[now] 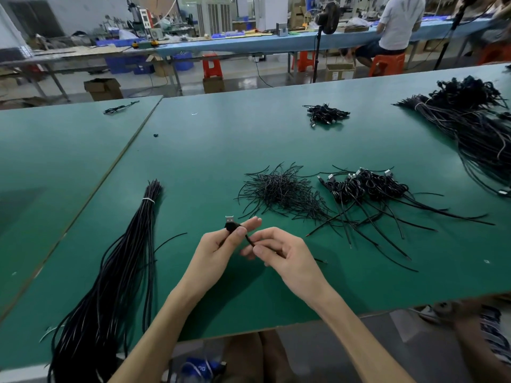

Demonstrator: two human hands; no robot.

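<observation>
Step in hand, as I read it: the start of coiling one short black USB cable [249,239] for tying. Left hand [218,244] pinches the black moulded plug with a silver metal tip [229,221] between thumb and index, tip pointing up and away, other fingers loosely curled. Right hand [279,252] pinches the cord just below the plug, thumb against index, remaining fingers curled under. Both hands hover just above the matte green tabletop [221,139], centre, near its front edge. The rest of the cord is hidden under the right hand; a short black end showing to the right of that hand may be its tail, can't confirm. Next move, my guess: right hand runs down the cord and loops it back to the plug, then takes one tie from the loose heap of short black wire ties [279,189], near and straight ahead of the hands. That calls for a firm left pinch so the loop doesn't spring. Room: bare green between the hands and the heap, and leftward up to the long bundle of black cords bound with a white tie [121,258]. Right side is tighter: tails from the pile of coiled black cables with metal plugs [365,186] fan toward the hands, and a wide loop there could snag them. The front edge sits close under the forearms, so a dropped cord could slide off.
</observation>
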